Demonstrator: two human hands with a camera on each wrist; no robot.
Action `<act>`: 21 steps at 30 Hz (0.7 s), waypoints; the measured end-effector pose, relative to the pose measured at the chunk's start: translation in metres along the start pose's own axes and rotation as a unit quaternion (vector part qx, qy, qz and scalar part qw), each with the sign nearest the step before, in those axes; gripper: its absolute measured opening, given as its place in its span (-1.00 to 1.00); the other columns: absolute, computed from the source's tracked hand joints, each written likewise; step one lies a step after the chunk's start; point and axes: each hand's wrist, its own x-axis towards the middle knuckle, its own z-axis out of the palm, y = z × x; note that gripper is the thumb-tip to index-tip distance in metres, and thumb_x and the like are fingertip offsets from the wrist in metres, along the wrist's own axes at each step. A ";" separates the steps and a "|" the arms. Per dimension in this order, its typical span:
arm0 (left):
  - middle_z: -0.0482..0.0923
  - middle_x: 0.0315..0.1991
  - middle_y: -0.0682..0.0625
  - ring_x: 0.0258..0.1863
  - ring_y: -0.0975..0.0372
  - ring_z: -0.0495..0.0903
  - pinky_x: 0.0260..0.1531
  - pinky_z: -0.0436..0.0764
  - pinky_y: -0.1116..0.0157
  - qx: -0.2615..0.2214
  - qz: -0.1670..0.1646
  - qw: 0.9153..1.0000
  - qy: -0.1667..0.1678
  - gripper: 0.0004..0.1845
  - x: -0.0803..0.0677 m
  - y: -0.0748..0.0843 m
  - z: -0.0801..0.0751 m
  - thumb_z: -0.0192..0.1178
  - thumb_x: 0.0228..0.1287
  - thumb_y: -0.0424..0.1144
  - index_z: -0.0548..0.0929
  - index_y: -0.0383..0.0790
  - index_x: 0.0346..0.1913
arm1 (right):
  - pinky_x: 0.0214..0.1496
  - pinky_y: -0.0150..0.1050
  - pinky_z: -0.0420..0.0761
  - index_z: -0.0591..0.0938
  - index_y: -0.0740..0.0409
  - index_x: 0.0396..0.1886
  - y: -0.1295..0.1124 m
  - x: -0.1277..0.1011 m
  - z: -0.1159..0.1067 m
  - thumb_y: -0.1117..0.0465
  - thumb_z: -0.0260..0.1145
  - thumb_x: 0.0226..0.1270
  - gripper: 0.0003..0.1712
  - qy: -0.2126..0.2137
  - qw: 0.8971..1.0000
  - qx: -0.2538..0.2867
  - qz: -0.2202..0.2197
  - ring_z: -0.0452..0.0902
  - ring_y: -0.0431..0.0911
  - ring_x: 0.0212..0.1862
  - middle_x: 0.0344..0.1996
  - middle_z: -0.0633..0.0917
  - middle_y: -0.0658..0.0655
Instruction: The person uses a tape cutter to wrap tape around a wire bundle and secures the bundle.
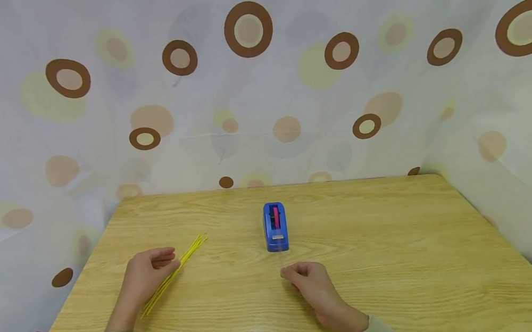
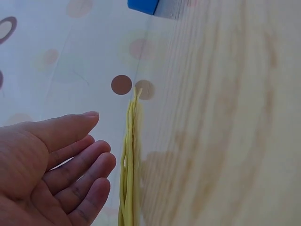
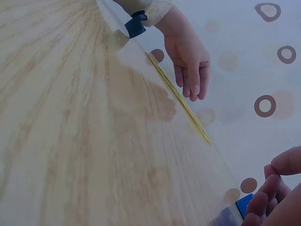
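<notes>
Head view, yellow strands [image 1: 162, 291] and left hand [image 1: 147, 272] sitting left of the blue tape dispenser [image 1: 277, 244], right hand [image 1: 315, 285] hovering before it, left wrist view, left fingers curving loosely, holding nothing, right wrist view, right fingers pinching, contents indeterminable.

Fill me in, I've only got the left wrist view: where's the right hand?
Observer: Head view puts the right hand on the near side of the blue tape dispenser.
Operator: How's it posed?
Observer: Curled in a pinching pose; can't tell whether it holds anything.
Operator: My yellow bundle runs off the bottom edge. Where does it end?
Observer: On the table, beside the wrist of the left hand.
</notes>
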 end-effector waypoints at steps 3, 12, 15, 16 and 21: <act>0.68 -0.06 -0.20 -0.13 0.03 0.69 -0.10 0.63 0.10 0.001 -0.007 1.000 0.000 -0.56 0.002 -0.002 0.000 0.37 0.27 -0.24 0.62 -0.41 0.14 | -0.31 -0.29 0.41 0.69 0.26 -0.35 -0.001 0.000 0.000 0.14 0.37 0.34 -0.76 0.005 1.000 0.001 -0.002 0.39 -0.13 -0.34 -0.49 0.51 0.00; 0.68 -0.06 -0.20 -0.15 0.05 0.69 -0.11 0.63 0.11 0.013 -0.043 0.999 -0.015 -0.51 0.002 -0.004 0.002 0.46 0.15 -0.21 0.66 -0.41 0.09 | -0.36 -0.31 0.39 0.67 0.31 -0.37 0.002 0.003 0.000 0.16 0.36 0.34 -0.74 -0.003 1.000 0.006 -0.012 0.37 -0.14 -0.38 -0.55 0.48 -0.02; 0.69 -0.08 -0.18 -0.17 0.07 0.68 -0.13 0.63 0.13 0.017 -0.049 0.998 -0.019 -0.51 0.002 -0.004 0.002 0.48 0.12 -0.20 0.67 -0.41 0.06 | -0.34 -0.29 0.40 0.68 0.30 -0.34 0.003 0.003 0.000 0.15 0.36 0.34 -0.75 -0.005 1.000 0.003 -0.005 0.38 -0.13 -0.36 -0.52 0.49 -0.02; 0.69 -0.09 -0.18 -0.17 0.07 0.68 -0.14 0.63 0.13 0.018 -0.049 0.998 -0.020 -0.51 0.002 -0.004 0.002 0.49 0.11 -0.20 0.67 -0.41 0.05 | -0.33 -0.29 0.41 0.69 0.30 -0.33 0.003 0.003 0.000 0.15 0.37 0.34 -0.75 -0.006 1.000 0.002 -0.005 0.38 -0.13 -0.36 -0.51 0.49 -0.02; 0.70 -0.19 -0.09 -0.23 0.12 0.66 -0.18 0.63 0.15 0.034 -0.044 0.998 -0.017 -0.54 0.003 -0.005 0.004 0.52 0.06 -0.20 0.70 -0.39 -0.01 | -0.30 -0.27 0.42 0.70 0.30 -0.29 0.001 0.002 -0.001 0.15 0.36 0.34 -0.75 -0.013 1.000 0.000 -0.004 0.39 -0.12 -0.34 -0.48 0.51 0.00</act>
